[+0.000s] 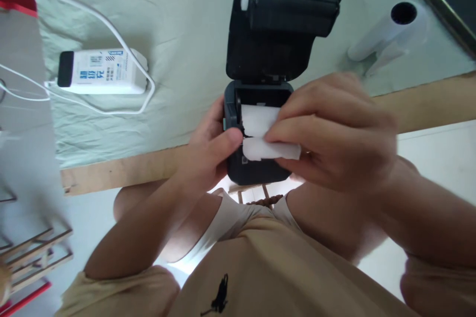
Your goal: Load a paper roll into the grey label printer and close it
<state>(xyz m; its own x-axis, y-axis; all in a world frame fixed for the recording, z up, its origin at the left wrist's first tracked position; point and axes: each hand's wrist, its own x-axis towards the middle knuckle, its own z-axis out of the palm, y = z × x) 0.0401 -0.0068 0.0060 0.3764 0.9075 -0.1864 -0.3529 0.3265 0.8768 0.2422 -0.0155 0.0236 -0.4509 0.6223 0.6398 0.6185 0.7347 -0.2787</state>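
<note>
A dark label printer (pixel 260 173) is held over the table's front edge, its lid (pixel 273 52) swung up and away from me. My left hand (pixel 211 148) wraps around the printer's left side, thumb on the rim. Inside the compartment lies a white paper roll (pixel 258 120), with its loose end curling toward me. My right hand (pixel 334 133) pinches the paper between thumb and fingers at the roll's right side. Part of the roll and the compartment's right side are hidden behind that hand.
A white power bank (pixel 107 72) with a white cable (pixel 122 42) lies at left on the green cloth (pixel 178 20). An upright roll of clear-looking film (pixel 383 34) stands at right, near a dark box (pixel 453 0). The wooden table edge (pixel 122 171) runs in front of me.
</note>
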